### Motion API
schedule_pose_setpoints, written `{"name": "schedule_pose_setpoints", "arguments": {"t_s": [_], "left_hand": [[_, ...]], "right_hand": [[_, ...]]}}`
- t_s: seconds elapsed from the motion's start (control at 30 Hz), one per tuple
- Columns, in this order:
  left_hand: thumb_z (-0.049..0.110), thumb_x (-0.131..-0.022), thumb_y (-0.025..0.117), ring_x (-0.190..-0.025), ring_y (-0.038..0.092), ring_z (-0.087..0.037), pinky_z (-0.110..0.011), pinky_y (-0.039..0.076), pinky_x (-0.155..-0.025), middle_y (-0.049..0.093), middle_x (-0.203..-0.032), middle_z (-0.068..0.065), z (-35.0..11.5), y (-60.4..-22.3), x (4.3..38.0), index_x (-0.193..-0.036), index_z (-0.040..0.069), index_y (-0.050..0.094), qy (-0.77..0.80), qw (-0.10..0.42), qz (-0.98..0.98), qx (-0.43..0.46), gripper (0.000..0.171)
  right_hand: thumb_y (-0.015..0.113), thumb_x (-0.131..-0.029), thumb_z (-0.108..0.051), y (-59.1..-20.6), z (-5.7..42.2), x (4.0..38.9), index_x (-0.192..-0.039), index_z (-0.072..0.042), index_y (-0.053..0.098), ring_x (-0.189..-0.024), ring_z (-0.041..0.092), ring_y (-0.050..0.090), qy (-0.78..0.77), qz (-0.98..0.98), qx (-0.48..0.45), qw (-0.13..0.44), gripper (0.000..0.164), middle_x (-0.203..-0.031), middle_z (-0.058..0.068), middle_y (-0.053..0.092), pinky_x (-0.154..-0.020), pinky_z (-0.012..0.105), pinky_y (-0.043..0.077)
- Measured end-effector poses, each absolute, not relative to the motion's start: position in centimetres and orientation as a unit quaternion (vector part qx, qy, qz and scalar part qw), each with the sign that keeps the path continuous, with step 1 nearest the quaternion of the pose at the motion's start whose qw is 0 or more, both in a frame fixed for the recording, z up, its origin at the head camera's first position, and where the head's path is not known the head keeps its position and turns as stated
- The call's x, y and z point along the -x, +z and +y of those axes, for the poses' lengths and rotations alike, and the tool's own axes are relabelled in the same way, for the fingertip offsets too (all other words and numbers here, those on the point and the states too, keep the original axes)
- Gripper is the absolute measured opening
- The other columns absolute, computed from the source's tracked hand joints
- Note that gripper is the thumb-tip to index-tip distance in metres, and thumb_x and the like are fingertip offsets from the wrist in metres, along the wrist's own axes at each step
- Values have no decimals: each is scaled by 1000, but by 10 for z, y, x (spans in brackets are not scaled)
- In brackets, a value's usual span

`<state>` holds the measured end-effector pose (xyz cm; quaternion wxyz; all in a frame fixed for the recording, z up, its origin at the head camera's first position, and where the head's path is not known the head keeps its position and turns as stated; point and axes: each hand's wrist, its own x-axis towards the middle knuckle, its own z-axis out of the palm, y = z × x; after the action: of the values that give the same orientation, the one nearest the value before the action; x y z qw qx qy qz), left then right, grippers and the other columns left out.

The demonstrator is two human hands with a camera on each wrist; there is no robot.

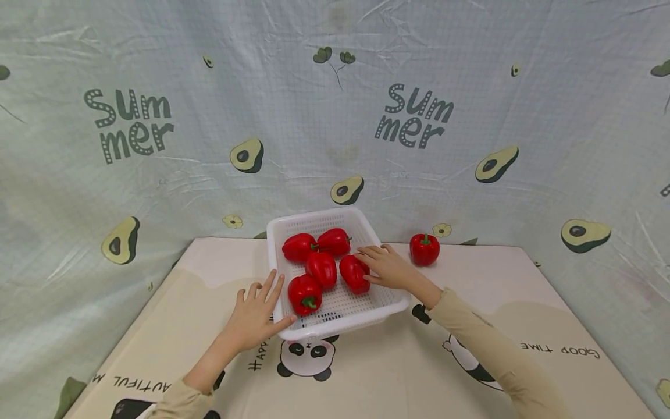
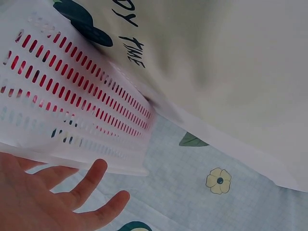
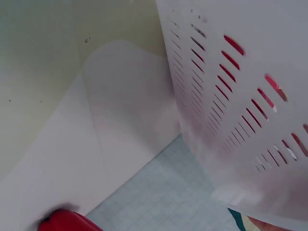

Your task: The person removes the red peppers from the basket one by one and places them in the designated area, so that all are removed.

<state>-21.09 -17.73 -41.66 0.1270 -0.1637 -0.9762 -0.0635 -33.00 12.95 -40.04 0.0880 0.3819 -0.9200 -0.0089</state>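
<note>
A white perforated plastic basket [image 1: 345,322] holds several red bell peppers [image 1: 321,270]. My left hand [image 1: 253,314] is at the basket's left rim, fingers spread, thumb over the front left corner. The left wrist view shows these spread fingers [image 2: 89,185] beside the slotted wall. Over the right rim reaches my right hand [image 1: 386,267], its extended fingers and thumb apart at the upper right side of the rightmost bell pepper [image 1: 353,276] inside. In the right wrist view, nearly all of that hand is hidden behind the basket wall [image 3: 255,139].
Another red bell pepper [image 1: 424,250] stands on the table right of the basket, near the back edge. The table [image 1: 366,378] has a cream cloth with panda prints. Behind it hangs a pale curtain [image 1: 293,105] printed with avocados.
</note>
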Motion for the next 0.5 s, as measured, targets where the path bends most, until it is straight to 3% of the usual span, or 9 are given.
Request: {"name": "schedule_pose_setpoints", "arguments": {"t_s": [0.5], "left_hand": [[59, -77, 51, -113, 39, -37, -60, 29, -90, 28, -145, -16, -177, -415, 211, -139, 9, 29, -55, 130, -974, 175, 83]], "right_hand": [[59, -82, -39, -399, 125, 332, -134, -13, 40, -125, 28, 38, -47, -923, -375, 74, 61, -137, 9, 43, -101, 55, 29]]}}
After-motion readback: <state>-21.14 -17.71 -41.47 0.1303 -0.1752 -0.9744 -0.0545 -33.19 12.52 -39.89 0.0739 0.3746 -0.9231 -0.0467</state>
